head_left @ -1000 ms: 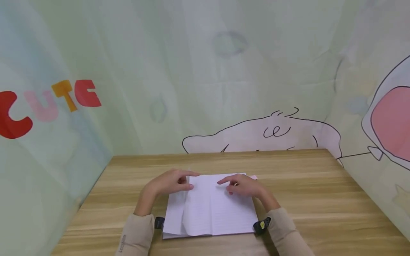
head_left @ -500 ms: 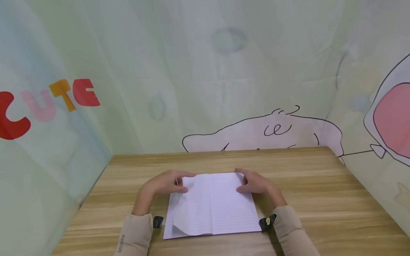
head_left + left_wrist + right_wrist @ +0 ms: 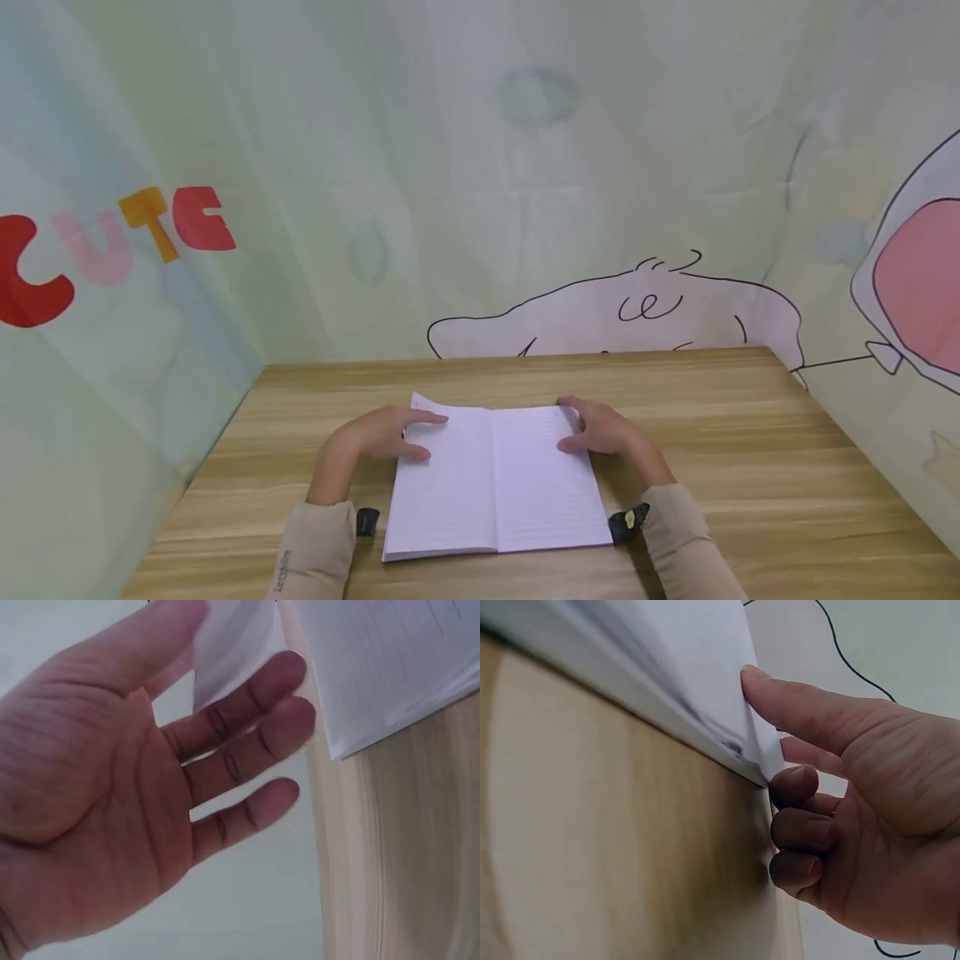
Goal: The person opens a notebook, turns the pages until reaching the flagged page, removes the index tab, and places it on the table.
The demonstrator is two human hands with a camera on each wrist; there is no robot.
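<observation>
Plainly, the open notebook (image 3: 459, 492) shows whitish, faintly lined pages (image 3: 546, 500).

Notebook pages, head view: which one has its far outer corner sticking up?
The left page, by the left hand: its far outer corner peaks upward, whereas the right page shows a nearly straight far edge where visible.

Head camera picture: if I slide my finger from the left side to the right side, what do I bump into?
Red letter C, pink letter U, orange letter T, red letter E, left hand, open notebook, right hand, pink balloon picture.
</observation>
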